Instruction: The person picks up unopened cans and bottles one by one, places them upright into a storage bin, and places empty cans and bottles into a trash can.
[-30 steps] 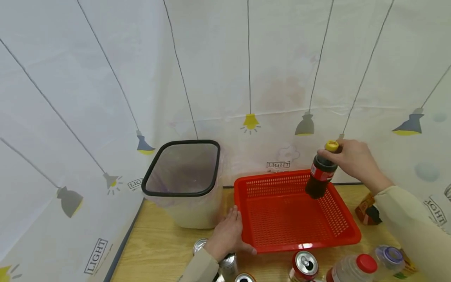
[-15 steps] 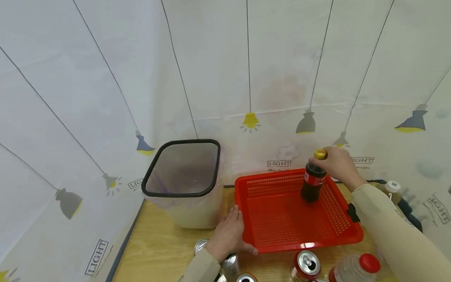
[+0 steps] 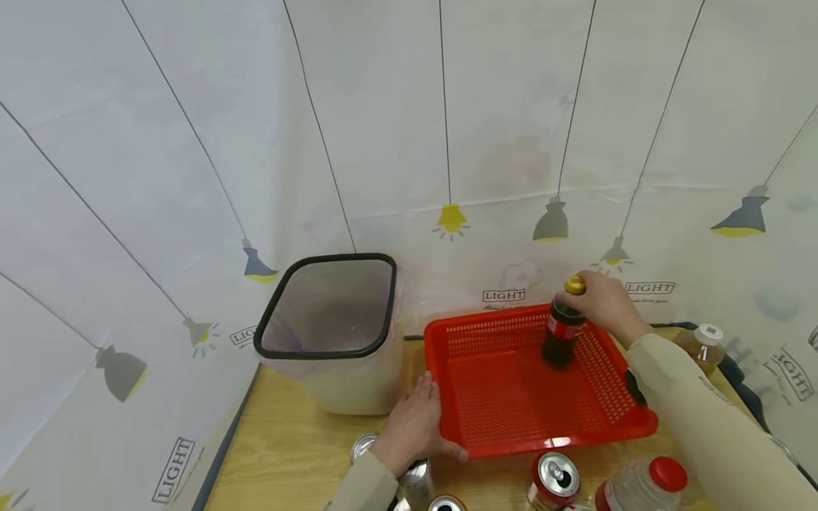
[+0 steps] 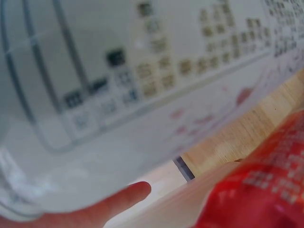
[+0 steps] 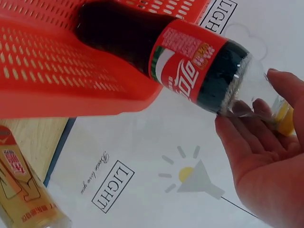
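My right hand (image 3: 603,301) holds a dark cola bottle (image 3: 559,343) by its neck, just under the yellow cap. The bottle is nearly upright inside the red basket (image 3: 517,448), at the back right corner. In the right wrist view, thumb and fingers close around the clear neck of the cola bottle (image 5: 190,61), above its red label. My left hand (image 3: 414,422) rests with extended fingers along the basket's left side, its thumb near the front corner. A pale printed can (image 4: 142,85) fills most of the left wrist view, with one finger (image 4: 118,202) below it.
A bin (image 3: 345,387) with a black rim stands left of the basket. Silver cans (image 3: 415,482) lie under my left wrist. In front are a red can (image 3: 553,482) and a red-capped bottle (image 3: 645,486). A white-capped bottle (image 3: 703,346) stands right, beyond my sleeve.
The right hand has moved left and lowered the cola bottle into the basket's back right corner, straightening it. The left hand has stayed at the basket's left side.
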